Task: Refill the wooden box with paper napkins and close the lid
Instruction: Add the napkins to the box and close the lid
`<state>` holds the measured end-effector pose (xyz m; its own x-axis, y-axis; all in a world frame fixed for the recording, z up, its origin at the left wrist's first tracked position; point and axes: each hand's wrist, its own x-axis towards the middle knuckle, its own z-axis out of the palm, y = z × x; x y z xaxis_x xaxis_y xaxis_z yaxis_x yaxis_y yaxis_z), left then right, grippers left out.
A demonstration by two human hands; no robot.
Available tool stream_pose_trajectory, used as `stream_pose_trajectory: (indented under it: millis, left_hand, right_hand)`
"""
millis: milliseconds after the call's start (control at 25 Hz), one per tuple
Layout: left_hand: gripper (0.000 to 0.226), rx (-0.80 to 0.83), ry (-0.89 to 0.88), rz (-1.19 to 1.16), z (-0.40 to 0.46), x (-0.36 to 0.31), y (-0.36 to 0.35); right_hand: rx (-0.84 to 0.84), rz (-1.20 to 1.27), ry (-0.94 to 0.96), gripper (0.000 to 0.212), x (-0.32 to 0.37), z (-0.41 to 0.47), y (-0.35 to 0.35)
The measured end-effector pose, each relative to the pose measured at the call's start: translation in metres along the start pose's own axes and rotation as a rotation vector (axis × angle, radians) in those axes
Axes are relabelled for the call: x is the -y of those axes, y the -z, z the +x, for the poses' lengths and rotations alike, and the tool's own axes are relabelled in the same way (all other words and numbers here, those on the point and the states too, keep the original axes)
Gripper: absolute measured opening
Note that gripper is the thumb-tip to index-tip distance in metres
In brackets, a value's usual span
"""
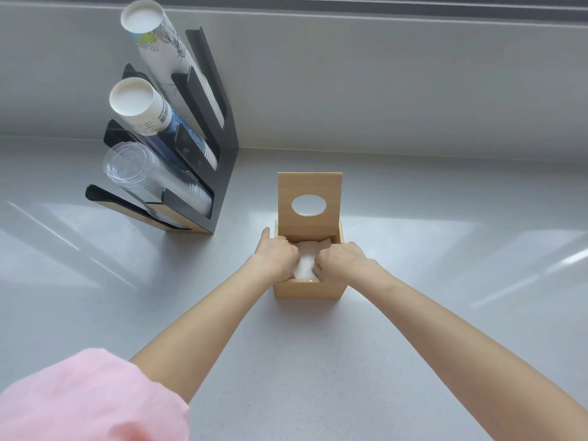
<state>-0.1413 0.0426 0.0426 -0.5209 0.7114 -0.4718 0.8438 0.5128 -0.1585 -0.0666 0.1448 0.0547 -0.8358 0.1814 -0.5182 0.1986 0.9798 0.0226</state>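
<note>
A light wooden box [305, 289] stands on the grey counter, its hinged lid [309, 192] raised upright at the back, with an oval hole in it. White paper napkins [306, 264] fill the inside. My left hand [276, 256] reaches into the box's left side with fingers curled down onto the napkins and the thumb outside the left wall. My right hand [339, 257] is curled into the right side, fingers tucked against the stack. Fingertips of both hands are hidden inside the box.
A black tiered cup holder [219, 173] stands at the left rear, holding two stacks of paper cups [149, 109] and a stack of clear plastic lids [143, 173]. The grey wall [381, 84] rises right behind the box. A pink sleeve [89, 399] shows at bottom left.
</note>
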Motion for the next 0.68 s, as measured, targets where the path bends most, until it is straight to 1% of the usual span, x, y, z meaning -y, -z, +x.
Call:
stream_pose_trajectory:
  millis: [40,120,160,280,400,480,560,640,680]
  left_hand:
    - [0.02,-0.009,-0.02,-0.021,-0.001,0.001,0.001]
    - [0.007,-0.042,-0.07,-0.1,-0.005,0.004,0.003]
    - [0.007,-0.057,-0.085,-0.159,-0.007,0.006,0.005]
    - [0.028,-0.099,-0.078,-0.332,-0.017,0.015,0.018]
    - [0.029,-0.295,-0.039,-0.412,-0.031,0.025,0.039]
    - [0.031,-0.441,0.0,-0.461,-0.035,0.03,0.053]
    - [0.032,-0.579,0.039,-0.487,-0.035,0.035,0.063]
    - [0.034,-0.661,0.072,-0.48,-0.029,0.041,0.07]
    - [0.037,-0.667,0.086,-0.469,-0.024,0.044,0.072]
  right_hand:
    - [-0.037,0.047,0.01,0.027,-0.001,-0.001,-0.001]
    - [-0.094,0.218,0.021,0.035,-0.001,-0.006,0.001]
    - [-0.132,0.298,0.023,0.038,-0.002,-0.01,0.004]
    - [-0.337,0.431,0.023,0.034,-0.014,-0.021,0.018]
    - [-0.536,0.649,0.031,0.027,-0.031,-0.025,0.038]
    - [-0.652,0.639,0.049,0.024,-0.038,-0.021,0.052]
    - [-0.73,0.591,0.043,0.025,-0.042,-0.014,0.064]
    - [-0.761,0.585,0.033,0.032,-0.044,-0.006,0.073]
    - [-0.734,0.583,0.029,0.038,-0.045,-0.002,0.077]
